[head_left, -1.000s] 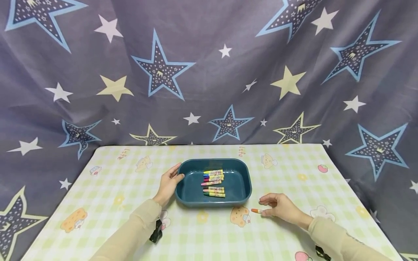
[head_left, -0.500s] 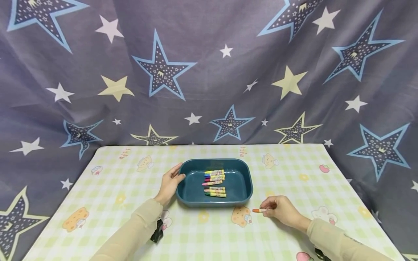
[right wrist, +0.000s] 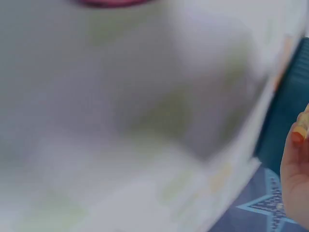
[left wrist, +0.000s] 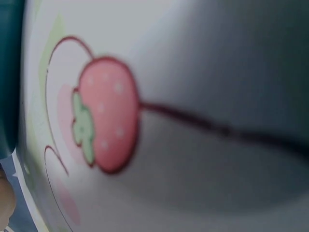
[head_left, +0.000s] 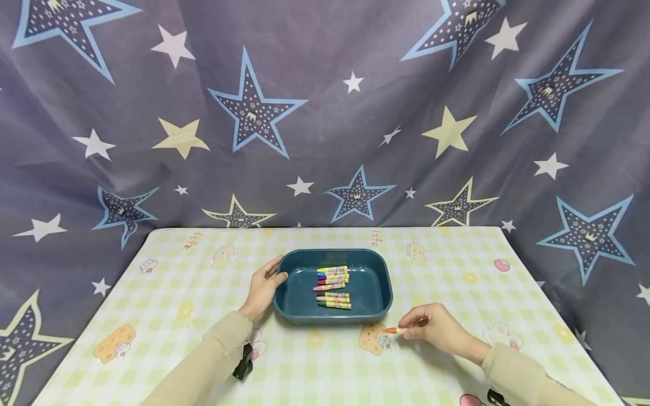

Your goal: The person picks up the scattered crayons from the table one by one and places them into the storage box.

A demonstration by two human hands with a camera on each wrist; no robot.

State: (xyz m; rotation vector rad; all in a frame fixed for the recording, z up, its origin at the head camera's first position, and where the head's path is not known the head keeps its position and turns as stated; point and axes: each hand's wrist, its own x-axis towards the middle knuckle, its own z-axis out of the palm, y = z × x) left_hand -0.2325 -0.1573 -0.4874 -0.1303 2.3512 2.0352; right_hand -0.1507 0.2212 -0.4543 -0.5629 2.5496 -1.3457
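A dark teal rectangular tray stands on the table, with several crayons in yellow printed wrappers lying in it. My left hand holds the tray's left side, thumb over the rim and fingers along the outer wall. Just off the tray's front right corner, my right hand pinches an orange crayon between thumb and fingers, its tip pointing left. The right wrist view shows the crayon's orange end by the fingers. Only a sliver of the left hand appears in the left wrist view.
A pale green checked tablecloth with cartoon prints covers the table. Behind and beside it hangs a grey curtain patterned with stars. A strawberry print fills part of the left wrist view.
My right hand's fingers have closed in around the orange crayon, and the hand has shifted slightly left with it. The left hand and the tray stay in place.
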